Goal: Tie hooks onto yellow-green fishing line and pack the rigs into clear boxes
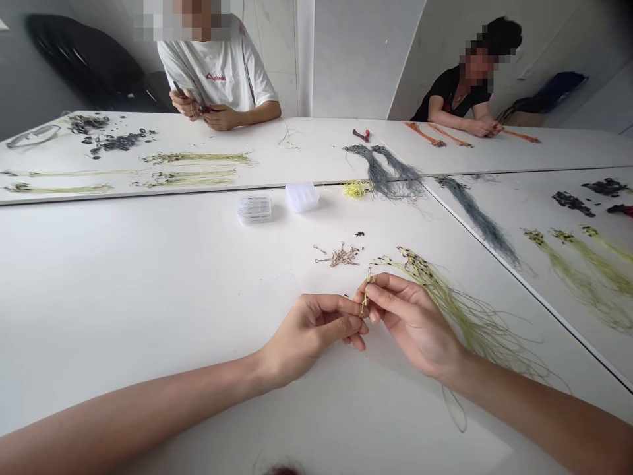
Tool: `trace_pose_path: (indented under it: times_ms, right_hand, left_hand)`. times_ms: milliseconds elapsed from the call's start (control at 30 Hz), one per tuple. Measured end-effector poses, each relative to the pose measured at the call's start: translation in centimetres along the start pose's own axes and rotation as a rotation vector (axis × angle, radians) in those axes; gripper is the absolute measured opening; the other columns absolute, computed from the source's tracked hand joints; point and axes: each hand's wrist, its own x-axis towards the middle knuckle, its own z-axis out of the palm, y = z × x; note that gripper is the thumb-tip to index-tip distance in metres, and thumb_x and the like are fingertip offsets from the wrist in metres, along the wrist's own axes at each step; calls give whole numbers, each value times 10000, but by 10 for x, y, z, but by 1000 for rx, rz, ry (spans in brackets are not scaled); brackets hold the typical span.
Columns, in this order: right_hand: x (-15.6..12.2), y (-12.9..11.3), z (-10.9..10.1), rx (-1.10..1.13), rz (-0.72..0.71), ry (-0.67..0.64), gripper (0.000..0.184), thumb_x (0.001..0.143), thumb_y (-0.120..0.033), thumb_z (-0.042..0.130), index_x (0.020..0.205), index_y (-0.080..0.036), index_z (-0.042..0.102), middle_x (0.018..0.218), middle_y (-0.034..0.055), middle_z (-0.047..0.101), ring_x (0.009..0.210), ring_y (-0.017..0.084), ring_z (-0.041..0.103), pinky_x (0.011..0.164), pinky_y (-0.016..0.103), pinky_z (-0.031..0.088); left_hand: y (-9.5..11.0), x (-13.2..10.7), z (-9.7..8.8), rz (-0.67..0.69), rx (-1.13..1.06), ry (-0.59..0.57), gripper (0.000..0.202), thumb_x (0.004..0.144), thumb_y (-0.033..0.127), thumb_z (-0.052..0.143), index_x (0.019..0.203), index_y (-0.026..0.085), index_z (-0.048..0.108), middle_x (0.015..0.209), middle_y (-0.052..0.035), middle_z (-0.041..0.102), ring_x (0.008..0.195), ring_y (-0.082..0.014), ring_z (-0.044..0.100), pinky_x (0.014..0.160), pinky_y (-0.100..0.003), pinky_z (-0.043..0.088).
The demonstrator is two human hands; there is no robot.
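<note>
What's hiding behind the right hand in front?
Behind the right hand, thin yellow-green cords fan out across the white table; the parts covered by the hand can't be seen.

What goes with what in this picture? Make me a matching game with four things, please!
Things
1. Yellowish cord
2. Metal links
3. Plastic boxes
4. Cord bundle

Places
A. Mostly in a loose pile
B. Spread out beside the right forearm
C. Pinched in the fingertips of the left hand and right hand
D. Side by side near the far edge of the near table

Right pairs: 1-C, 2-A, 3-D, 4-B
</note>
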Motion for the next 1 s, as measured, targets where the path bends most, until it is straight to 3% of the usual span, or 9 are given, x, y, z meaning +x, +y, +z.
trace_pose_path:
  times_ms: [267, 467, 600, 700, 833, 1000]
  right_hand:
    - [2, -4, -2, -21, -39, 3, 119, 891, -258, 611, 828, -173, 665, 798, 26, 615, 642, 108, 474, 671, 296, 455]
    - [2, -10, -4, -32, -32, 22, 118, 890, -243, 615, 798, -174, 642, 819, 17, 623, 629, 88, 471, 663, 252, 401]
    - [3, -14, -5, -26, -18, -13, 123, 888, -248, 618, 792, -175, 637, 812, 15, 615, 627, 90, 471, 645, 250, 390]
    - [4, -16, -6, -75, 14, -52, 120, 877, -252, 636, 789, -170, 640, 797, 21, 625, 624, 91, 477, 646, 251, 391]
    - [5, -16, -6, -145, 81, -123, 115, 859, -254, 662, 795, -159, 659, 764, 25, 637, 630, 93, 495, 651, 250, 403]
    - [6, -13, -7, -150, 127, -187, 105, 848, -245, 674, 814, -147, 687, 754, 30, 644, 644, 98, 527, 663, 254, 431]
  left_hand:
    - [-1, 0, -2, -2, 16, -5, 177, 900, 253, 601, 925, 98, 684, 859, -50, 631, 738, -115, 598, 753, -260, 467]
    - [17, 2, -10, -77, 245, 9, 237, 887, 339, 605, 830, 120, 676, 640, 19, 520, 562, -73, 483, 567, -216, 400]
    - [32, 4, -18, -140, 324, -35, 197, 873, 300, 606, 799, 125, 659, 658, 15, 522, 555, -74, 441, 513, -208, 371]
    - [37, 7, -22, -100, 366, -27, 200, 879, 292, 595, 775, 128, 642, 645, 21, 509, 570, -76, 418, 522, -209, 358]
    - [36, 7, -23, 2, 431, 4, 237, 913, 346, 551, 842, 137, 638, 744, -7, 611, 582, -80, 403, 538, -225, 353]
    - [36, 3, -18, 113, 552, -60, 234, 950, 336, 499, 909, 143, 625, 859, -43, 689, 738, -128, 545, 683, -270, 413]
